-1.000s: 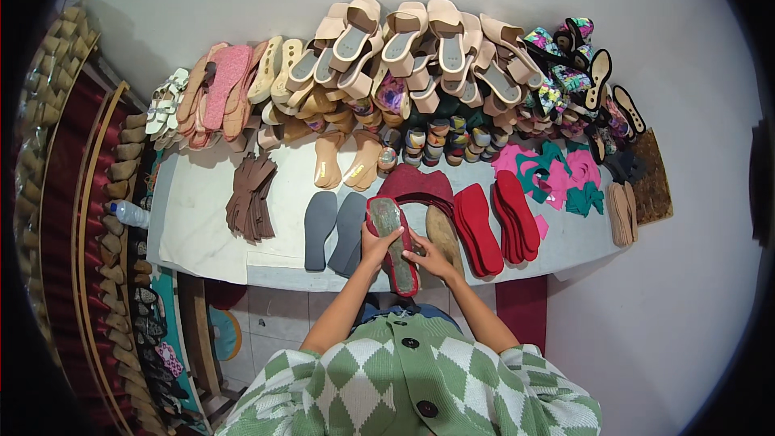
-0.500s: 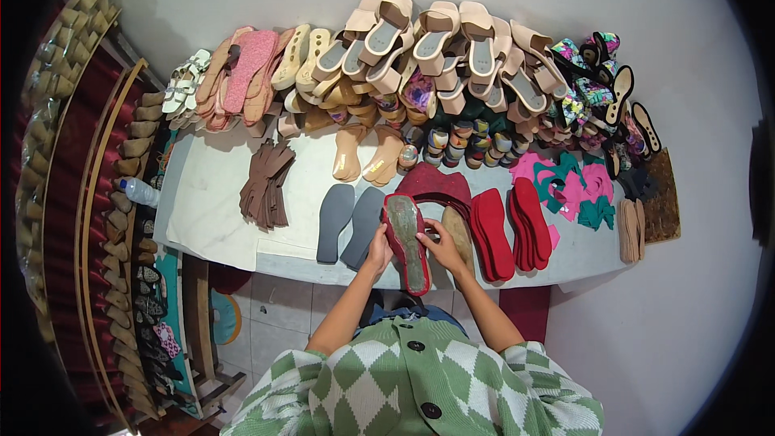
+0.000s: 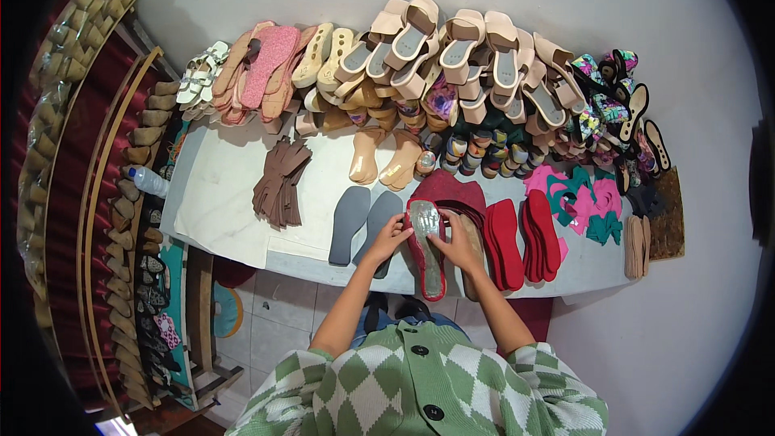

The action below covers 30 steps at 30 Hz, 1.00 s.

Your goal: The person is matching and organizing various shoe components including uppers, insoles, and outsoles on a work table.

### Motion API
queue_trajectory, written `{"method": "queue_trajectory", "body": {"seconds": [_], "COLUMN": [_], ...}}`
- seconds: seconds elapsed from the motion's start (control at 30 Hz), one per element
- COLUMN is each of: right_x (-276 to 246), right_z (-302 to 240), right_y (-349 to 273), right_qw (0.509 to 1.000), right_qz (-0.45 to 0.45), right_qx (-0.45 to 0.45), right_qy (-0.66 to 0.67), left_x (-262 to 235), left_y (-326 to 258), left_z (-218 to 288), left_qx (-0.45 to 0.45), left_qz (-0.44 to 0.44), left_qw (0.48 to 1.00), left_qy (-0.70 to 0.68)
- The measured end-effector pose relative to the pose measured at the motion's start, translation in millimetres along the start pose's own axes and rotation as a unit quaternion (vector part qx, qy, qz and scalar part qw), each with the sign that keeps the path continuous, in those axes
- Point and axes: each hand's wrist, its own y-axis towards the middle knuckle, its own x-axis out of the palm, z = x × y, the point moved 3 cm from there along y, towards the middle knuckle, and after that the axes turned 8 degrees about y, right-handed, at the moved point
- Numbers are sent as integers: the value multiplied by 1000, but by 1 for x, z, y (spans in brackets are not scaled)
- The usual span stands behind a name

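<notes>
Both my hands hold a red-edged sandal sole (image 3: 429, 262) with a shiny grey insole, lying lengthwise at the near edge of the white worktable (image 3: 218, 194). My left hand (image 3: 391, 234) grips its left edge near the toe. My right hand (image 3: 454, 244) presses on its right side. A heap of dark red fabric (image 3: 446, 190) lies just behind the sole. Two grey insoles (image 3: 363, 222) lie to the left of my left hand.
Red soles (image 3: 521, 238) lie to the right, then pink and teal cut pieces (image 3: 581, 202). Brown cut pieces (image 3: 281, 180) sit left of centre, two tan foot forms (image 3: 383, 157) behind. Several sandals and wedge soles (image 3: 436, 48) pile along the back. A plastic bottle (image 3: 148, 181) lies at left.
My hands have shifted slightly on the sole, and the view has tilted a little; the sole stays at the table's near edge.
</notes>
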Motion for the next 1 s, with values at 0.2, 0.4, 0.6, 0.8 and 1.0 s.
{"method": "queue_trajectory", "body": {"seconds": [0.2, 0.4, 0.6, 0.8, 1.0], "right_x": [14, 21, 29, 30, 32], "right_z": [-20, -34, -24, -27, -29], "right_y": [-38, -54, -62, -66, -65], "right_qw": [999, 994, 988, 992, 994], "right_qz": [-35, -2, 26, 31, 25], "right_qx": [14, 81, 129, 99, 79], "right_qy": [-13, -75, -75, -67, -69], "left_x": [-29, -25, -34, -32, -43], "left_y": [21, 25, -8, -60, -52], "left_z": [3, 9, 8, 3, 1], "left_qx": [-47, -50, 126, 49, 52], "left_qz": [-34, -105, 23, 250, 226], "left_qw": [991, 982, 921, 806, 817], "left_qy": [117, 149, 368, 534, 528]}}
